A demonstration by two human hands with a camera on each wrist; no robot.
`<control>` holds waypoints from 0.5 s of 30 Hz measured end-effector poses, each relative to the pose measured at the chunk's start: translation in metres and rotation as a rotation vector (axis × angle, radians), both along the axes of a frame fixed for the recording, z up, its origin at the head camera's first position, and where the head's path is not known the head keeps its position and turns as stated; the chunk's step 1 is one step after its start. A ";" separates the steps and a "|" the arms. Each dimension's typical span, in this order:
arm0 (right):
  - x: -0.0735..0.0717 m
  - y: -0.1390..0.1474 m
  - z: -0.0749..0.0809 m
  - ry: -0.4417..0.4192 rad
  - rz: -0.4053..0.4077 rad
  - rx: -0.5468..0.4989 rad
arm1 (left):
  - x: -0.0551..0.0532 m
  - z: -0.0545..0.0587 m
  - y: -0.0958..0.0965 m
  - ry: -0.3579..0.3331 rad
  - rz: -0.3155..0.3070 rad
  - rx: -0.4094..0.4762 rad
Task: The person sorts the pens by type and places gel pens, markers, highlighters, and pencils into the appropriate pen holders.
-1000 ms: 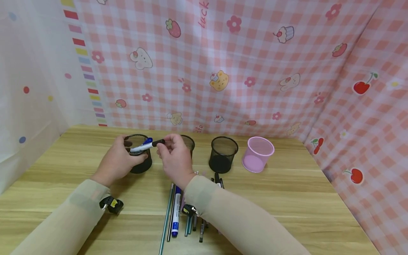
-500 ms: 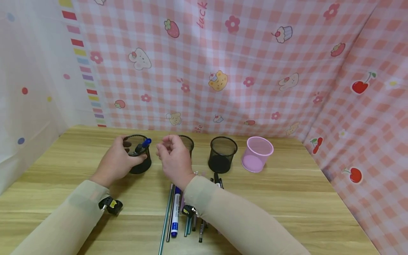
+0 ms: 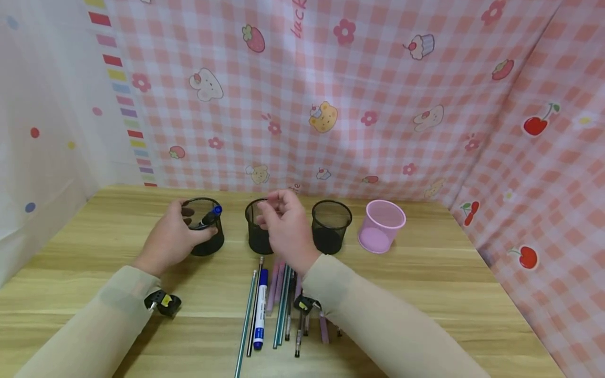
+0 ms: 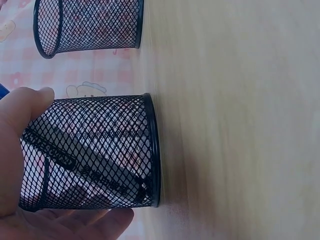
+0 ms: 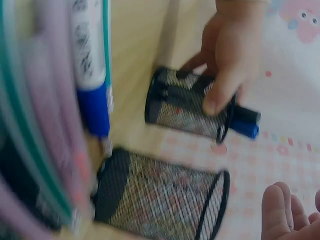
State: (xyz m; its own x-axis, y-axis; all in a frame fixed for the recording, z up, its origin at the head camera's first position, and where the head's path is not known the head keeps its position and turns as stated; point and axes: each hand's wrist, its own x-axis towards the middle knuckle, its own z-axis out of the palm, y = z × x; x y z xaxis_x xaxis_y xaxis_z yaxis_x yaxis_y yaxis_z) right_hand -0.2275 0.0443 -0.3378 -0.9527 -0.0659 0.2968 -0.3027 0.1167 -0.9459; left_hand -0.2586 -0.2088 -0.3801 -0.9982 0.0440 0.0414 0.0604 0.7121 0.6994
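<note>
"Leftmost black cup (image 3: 208, 244): where does it stand?"

"It stands upright on the wooden table (image 3: 402, 299), at the left end of a row of four mesh cups."

"And how are the arms placed?"

"Both reach forward, the right sleeve (image 3: 378, 315) more slantwise across the table than the left sleeve (image 3: 90, 325). The left hand (image 3: 167, 239) grips this cup near its rim, with the thumb at the front and the fingers round the other side. The right hand (image 3: 292, 231) hangs in the air before the second black cup (image 3: 257, 239). Its fingers are loosely bent; whether the thumb touches a fingertip, I cannot tell well."

"What is around, and what is in the way?"

"That hand hides a part of the second cup. Farther right stand the third black cup (image 3: 327, 239) and the pink cup (image 3: 376, 240). In front lie a blue-ended marker (image 3: 260, 315), teal pencils (image 3: 246, 325), pale purple sticks (image 3: 272, 294) and clear pens (image 3: 299, 336), partly covered by the right wrist."

"Inside the leftmost cup?"

"One dark marker (image 4: 87, 162) leans there, visible through the mesh, and a blue cap (image 3: 217, 210) shows at the rim."
</note>
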 end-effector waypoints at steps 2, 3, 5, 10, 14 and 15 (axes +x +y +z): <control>0.000 0.012 0.004 -0.008 -0.011 -0.002 | 0.000 0.000 -0.001 0.000 -0.001 -0.005; -0.001 0.018 0.005 -0.010 -0.023 0.009 | 0.000 0.001 -0.001 -0.001 -0.001 -0.008; -0.001 0.031 0.007 -0.017 -0.043 0.036 | -0.001 0.001 -0.001 0.002 0.001 -0.011; -0.001 0.059 0.012 -0.015 -0.091 0.137 | -0.002 0.000 -0.002 0.010 0.003 -0.009; -0.002 0.077 0.011 -0.026 -0.105 0.235 | -0.003 -0.001 -0.004 0.012 0.000 -0.009; -0.002 0.081 0.010 -0.035 -0.100 0.267 | -0.003 -0.002 -0.004 0.011 0.000 -0.009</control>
State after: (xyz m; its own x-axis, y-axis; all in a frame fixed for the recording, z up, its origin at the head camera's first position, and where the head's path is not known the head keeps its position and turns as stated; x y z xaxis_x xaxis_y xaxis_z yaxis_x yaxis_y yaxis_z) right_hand -0.2295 0.1256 -0.3283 -0.9676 -0.0426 0.2488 -0.2453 0.3905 -0.8873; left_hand -0.2619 -0.2128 -0.3817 -0.9977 0.0441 0.0515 0.0675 0.7186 0.6921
